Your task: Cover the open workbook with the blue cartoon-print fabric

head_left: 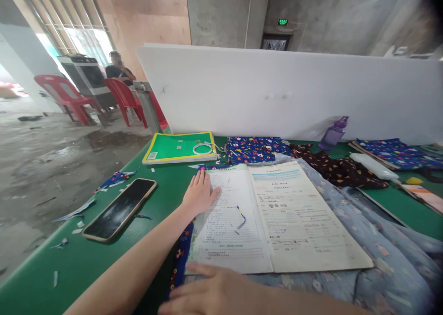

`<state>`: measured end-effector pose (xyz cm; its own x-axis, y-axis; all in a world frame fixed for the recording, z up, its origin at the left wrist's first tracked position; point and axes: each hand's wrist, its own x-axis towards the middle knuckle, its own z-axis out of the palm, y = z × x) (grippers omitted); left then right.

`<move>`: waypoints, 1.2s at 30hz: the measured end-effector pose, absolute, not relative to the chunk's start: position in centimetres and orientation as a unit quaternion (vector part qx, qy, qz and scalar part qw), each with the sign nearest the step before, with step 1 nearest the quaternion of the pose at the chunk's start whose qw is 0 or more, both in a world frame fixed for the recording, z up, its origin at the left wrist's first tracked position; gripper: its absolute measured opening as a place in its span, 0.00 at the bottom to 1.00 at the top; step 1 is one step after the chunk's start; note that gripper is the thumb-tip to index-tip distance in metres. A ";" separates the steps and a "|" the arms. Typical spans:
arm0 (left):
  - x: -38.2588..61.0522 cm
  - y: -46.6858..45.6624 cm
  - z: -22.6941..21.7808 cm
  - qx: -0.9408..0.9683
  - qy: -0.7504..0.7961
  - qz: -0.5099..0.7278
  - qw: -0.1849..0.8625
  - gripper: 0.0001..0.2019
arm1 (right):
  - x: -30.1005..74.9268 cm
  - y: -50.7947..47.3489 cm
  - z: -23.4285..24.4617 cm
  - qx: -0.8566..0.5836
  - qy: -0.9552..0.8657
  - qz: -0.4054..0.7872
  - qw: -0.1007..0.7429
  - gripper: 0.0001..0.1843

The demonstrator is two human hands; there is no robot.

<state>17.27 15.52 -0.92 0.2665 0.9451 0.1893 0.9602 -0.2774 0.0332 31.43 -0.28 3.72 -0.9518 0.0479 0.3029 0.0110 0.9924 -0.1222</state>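
While L hand [199, 195] & R hand [214, 294] rest flat, empty, on 1 booklet [294, 213], 1 phone [119, 209] lies near.

The bottom edge cuts off the right hand [214, 294]. The open workbook [277, 213] hides most of the blue patterned cloth [180, 255] beneath it, and its print is too small to read. The distant seated person [117, 68] is blurred.

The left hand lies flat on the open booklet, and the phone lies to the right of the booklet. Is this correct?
Not quite. The head view shows the phone lying to the left of the open booklet, not the right. The left hand does lie flat on the booklet.
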 end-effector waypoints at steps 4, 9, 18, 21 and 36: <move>17.3 15.4 -0.9 -0.796 -0.597 -0.087 0.055 0.37 | 33.3 0.7 8.9 -0.192 -0.961 0.092 0.179 0.29; 17.3 15.4 -0.9 -0.798 -0.594 -0.083 0.060 0.36 | 37.9 7.8 11.3 -0.388 -0.888 0.027 0.246 0.21; 17.3 15.5 -0.8 -0.793 -0.601 -0.082 0.057 0.36 | 50.2 21.8 5.3 -0.548 -0.808 -0.053 0.210 0.21; 17.2 15.6 -1.0 -0.794 -0.599 -0.087 0.064 0.36 | 51.7 22.5 4.3 -0.529 -0.817 -0.065 0.219 0.18; 17.0 15.2 -0.8 -0.804 -0.586 -0.084 0.055 0.32 | 49.9 21.5 1.6 -0.538 -0.797 -0.136 0.237 0.09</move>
<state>16.99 15.22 -0.78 0.2998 0.9326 0.2007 0.9513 -0.3080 0.0098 49.91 21.54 1.61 -0.3088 0.7934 0.5245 0.9227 0.3837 -0.0372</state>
